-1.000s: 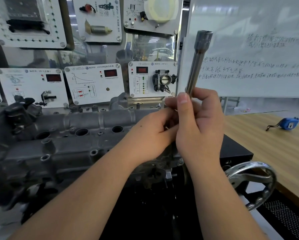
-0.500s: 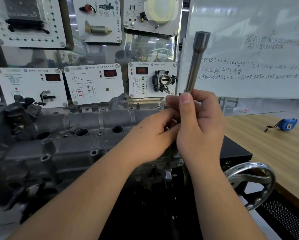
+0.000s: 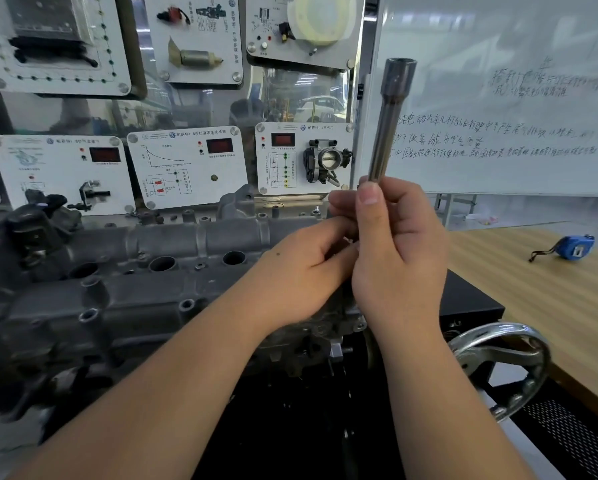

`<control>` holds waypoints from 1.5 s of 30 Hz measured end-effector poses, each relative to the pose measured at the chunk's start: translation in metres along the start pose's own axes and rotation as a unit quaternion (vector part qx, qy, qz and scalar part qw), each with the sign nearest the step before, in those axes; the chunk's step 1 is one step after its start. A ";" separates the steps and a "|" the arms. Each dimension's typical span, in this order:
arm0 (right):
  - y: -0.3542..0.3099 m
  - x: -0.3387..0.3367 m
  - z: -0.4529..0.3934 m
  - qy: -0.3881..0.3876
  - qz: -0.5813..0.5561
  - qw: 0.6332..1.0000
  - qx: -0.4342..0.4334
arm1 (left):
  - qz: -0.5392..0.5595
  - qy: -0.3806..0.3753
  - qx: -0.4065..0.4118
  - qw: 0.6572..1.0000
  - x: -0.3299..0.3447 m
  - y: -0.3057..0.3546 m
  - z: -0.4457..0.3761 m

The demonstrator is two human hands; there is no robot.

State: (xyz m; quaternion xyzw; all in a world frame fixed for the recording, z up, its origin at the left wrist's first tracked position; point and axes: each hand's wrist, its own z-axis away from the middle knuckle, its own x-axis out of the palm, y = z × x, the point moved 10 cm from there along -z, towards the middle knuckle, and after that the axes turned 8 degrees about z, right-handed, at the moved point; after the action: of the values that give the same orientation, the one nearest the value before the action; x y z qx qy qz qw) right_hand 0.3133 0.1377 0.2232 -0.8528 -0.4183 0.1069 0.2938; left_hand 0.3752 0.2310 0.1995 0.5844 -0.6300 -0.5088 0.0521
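My right hand [image 3: 397,258] grips the lower part of a long steel socket tool [image 3: 391,119], which stands nearly upright with its open socket end at the top. My left hand [image 3: 301,271] sits against the right one with curled fingers at the tool's lower end; what those fingers pinch is hidden. Both hands hover over the right end of a grey engine cylinder head [image 3: 124,289] with several round holes along its top.
Training panels with sensors [image 3: 186,164] and a throttle body [image 3: 327,161] stand behind the engine. A whiteboard [image 3: 515,98] fills the upper right. A chrome handwheel [image 3: 505,365] sits at lower right, a wooden table [image 3: 550,299] with a blue tape measure [image 3: 572,247] beyond it.
The hands and the socket tool have barely shifted; the tool leans very slightly more upright. The grip looks the same.
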 end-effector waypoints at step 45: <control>0.013 0.007 -0.005 -0.041 -0.081 0.994 0.056 | -0.001 -0.007 -0.005 1.000 0.001 0.004 0.001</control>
State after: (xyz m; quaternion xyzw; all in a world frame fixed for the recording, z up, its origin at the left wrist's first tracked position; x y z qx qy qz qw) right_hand 0.3284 0.1348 0.2202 -0.7930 -0.4910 0.1413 0.3317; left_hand 0.3719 0.2296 0.2011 0.5810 -0.6272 -0.5164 0.0502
